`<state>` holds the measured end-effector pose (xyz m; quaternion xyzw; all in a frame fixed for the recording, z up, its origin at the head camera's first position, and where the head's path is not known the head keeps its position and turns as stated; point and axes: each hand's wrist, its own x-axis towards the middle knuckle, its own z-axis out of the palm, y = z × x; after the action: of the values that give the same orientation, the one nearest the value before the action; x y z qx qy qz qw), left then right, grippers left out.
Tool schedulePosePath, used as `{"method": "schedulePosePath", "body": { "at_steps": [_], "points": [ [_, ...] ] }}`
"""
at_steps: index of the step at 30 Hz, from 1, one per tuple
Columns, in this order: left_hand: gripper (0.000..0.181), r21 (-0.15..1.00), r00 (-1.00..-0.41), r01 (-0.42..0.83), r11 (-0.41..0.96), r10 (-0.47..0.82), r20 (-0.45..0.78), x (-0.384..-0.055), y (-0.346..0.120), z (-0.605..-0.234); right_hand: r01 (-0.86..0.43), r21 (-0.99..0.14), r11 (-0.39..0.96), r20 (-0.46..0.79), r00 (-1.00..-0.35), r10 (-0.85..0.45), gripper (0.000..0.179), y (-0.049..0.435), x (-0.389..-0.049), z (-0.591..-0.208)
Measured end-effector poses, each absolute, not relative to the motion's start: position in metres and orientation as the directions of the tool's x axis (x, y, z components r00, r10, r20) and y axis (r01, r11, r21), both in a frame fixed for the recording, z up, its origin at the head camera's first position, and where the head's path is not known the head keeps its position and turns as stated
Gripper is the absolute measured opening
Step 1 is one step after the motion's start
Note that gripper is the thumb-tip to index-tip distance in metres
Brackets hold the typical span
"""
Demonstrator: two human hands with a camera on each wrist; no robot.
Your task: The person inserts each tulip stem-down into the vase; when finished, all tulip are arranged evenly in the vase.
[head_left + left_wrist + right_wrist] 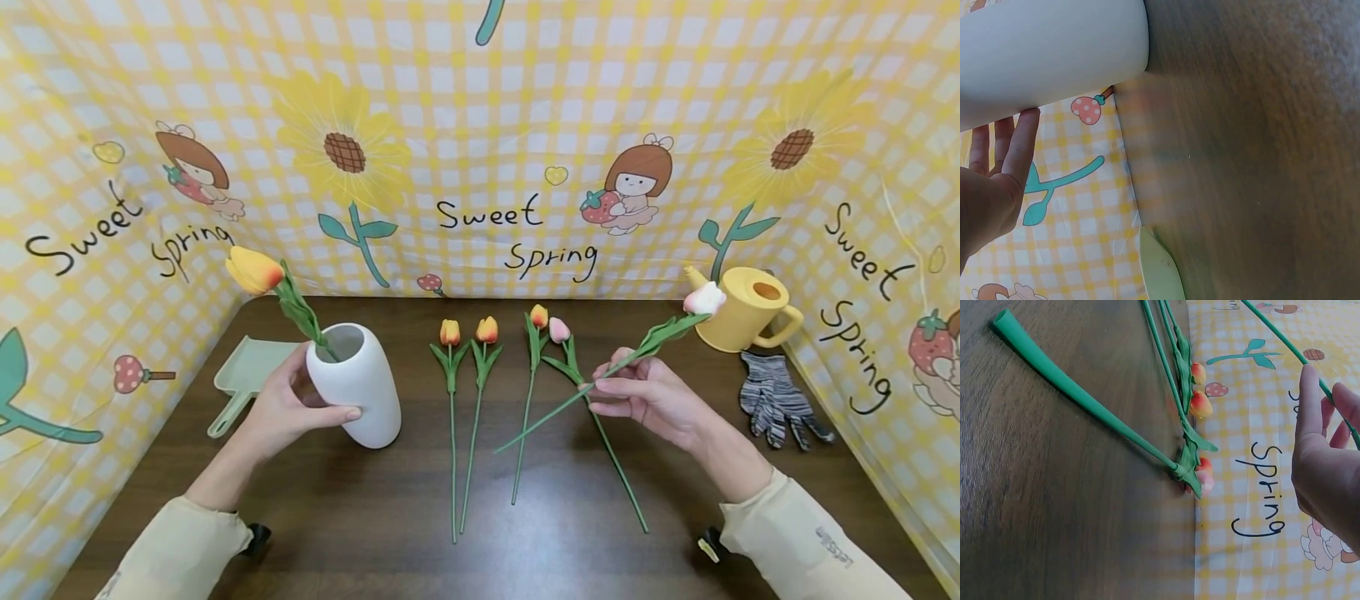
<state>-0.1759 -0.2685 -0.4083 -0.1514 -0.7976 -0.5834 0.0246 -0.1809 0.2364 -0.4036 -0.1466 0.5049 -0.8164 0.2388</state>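
My left hand (288, 404) grips the white vase (367, 400) by its side, thumb across the front; in the left wrist view its fingers (1019, 147) press the vase wall. One yellow-orange tulip (255, 271) leans out of the vase mouth to the left. With its fingertips, my right hand (652, 400) pinches the green stem of a white-pink tulip (703, 298). The flower points up to the right and the stem end slants down left above the table. Below lie a pink tulip (559, 330) and several orange tulips (450, 333), stems toward me.
A pale green dustpan (255, 362) lies left, partly behind my left hand. At the back right stands a yellow watering can (738, 312), with a grey knitted glove (780, 396) in front of it. Checked yellow cloth (480, 150) walls the brown table (337, 517) on three sides.
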Motion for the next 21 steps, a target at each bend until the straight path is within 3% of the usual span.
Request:
{"method": "schedulePosePath", "body": {
  "at_steps": [21],
  "points": [
    [0.084, 0.923, -0.948, 0.283, 0.261, 0.225, 0.227, -0.176, -0.269, -0.409, 0.198, -0.887, -0.417, 0.042, -0.866, -0.499, 0.023, 0.214, -0.185, -0.394]
  ]
}}
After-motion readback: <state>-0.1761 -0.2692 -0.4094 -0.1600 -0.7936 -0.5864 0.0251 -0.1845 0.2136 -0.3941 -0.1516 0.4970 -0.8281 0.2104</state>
